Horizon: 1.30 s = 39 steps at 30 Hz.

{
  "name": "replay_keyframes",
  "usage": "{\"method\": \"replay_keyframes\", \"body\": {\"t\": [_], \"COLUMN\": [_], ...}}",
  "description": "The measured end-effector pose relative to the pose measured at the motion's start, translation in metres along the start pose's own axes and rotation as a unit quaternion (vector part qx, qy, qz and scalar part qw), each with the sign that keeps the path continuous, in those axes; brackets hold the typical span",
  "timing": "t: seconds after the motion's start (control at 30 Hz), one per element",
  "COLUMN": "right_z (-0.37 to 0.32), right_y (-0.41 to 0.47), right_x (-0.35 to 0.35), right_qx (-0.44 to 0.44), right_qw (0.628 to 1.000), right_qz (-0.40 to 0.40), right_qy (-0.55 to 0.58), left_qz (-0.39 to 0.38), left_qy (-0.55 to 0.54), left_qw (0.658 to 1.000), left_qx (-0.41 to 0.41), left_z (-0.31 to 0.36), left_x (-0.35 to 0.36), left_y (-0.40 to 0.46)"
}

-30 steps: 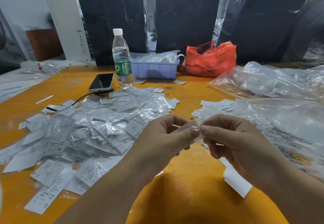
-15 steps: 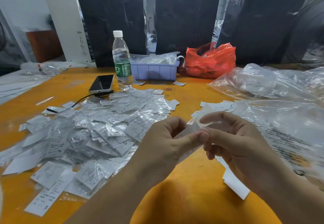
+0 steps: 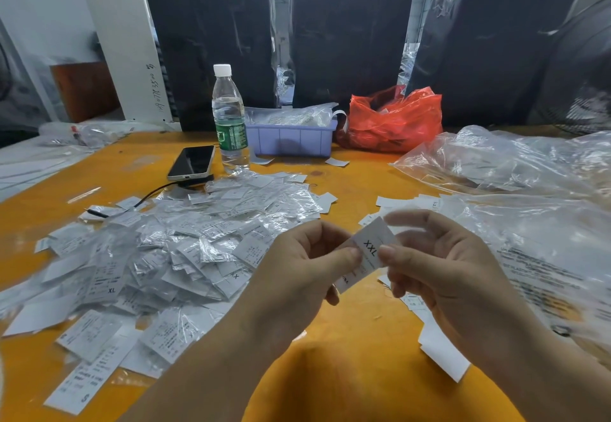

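Observation:
A small white label printed "XXL" is held tilted above the orange table. My left hand pinches its lower left part between thumb and fingers. My right hand pinches its right edge with the thumb, the index finger raised above it and blurred. A large heap of white labels in clear sleeves lies to the left of my hands. More loose white labels lie behind my right hand.
A water bottle, a phone with a black cable, a lilac bin and a red plastic bag stand at the back. Clear plastic bags cover the right side. Black wrapped bundles stand behind the table.
The label has been turned and spread flat, so its "XXL" print faces me. My hands have moved slightly apart, and my right index finger has lifted off.

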State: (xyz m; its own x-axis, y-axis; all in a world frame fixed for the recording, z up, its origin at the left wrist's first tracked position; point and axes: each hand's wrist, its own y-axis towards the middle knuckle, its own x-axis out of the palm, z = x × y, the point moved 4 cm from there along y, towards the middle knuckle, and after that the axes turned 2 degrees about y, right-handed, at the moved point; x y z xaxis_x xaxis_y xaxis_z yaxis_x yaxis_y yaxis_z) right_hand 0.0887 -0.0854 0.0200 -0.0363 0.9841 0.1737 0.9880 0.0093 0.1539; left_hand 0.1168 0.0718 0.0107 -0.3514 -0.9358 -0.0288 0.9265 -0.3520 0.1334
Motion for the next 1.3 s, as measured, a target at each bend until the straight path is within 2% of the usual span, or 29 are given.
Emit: {"method": "replay_keyframes", "body": {"t": [0.3, 0.5, 0.83, 1.0, 1.3], "right_z": [0.0032, 0.0006, 0.0034, 0.0030, 0.0060], "right_y": [0.0002, 0.0016, 0.0000, 0.0008, 0.0009], "right_x": [0.0035, -0.0031, 0.0025, -0.0006, 0.0029], "right_qx": [0.013, 0.011, 0.029, 0.034, 0.037], "right_qw": [0.999, 1.000, 0.998, 0.999, 0.999], "right_qz": [-0.034, -0.003, -0.027, -0.013, -0.021], "right_qy": [-0.027, -0.020, -0.047, -0.032, -0.033], "left_qz": [0.033, -0.030, -0.020, -0.027, -0.019], "left_qy": [-0.002, -0.006, 0.068, 0.003, 0.093], "left_qw": [0.999, 0.999, 0.997, 0.999, 0.994], "left_qx": [0.016, -0.027, 0.005, -0.021, 0.050], "left_z": [0.0002, -0.0027, -0.0013, -0.0028, 0.0018], "left_x": [-0.0022, -0.0010, -0.0005, -0.0031, 0.0009], "left_y": [0.0001, 0.0015, 0.0007, 0.0022, -0.0003]}}
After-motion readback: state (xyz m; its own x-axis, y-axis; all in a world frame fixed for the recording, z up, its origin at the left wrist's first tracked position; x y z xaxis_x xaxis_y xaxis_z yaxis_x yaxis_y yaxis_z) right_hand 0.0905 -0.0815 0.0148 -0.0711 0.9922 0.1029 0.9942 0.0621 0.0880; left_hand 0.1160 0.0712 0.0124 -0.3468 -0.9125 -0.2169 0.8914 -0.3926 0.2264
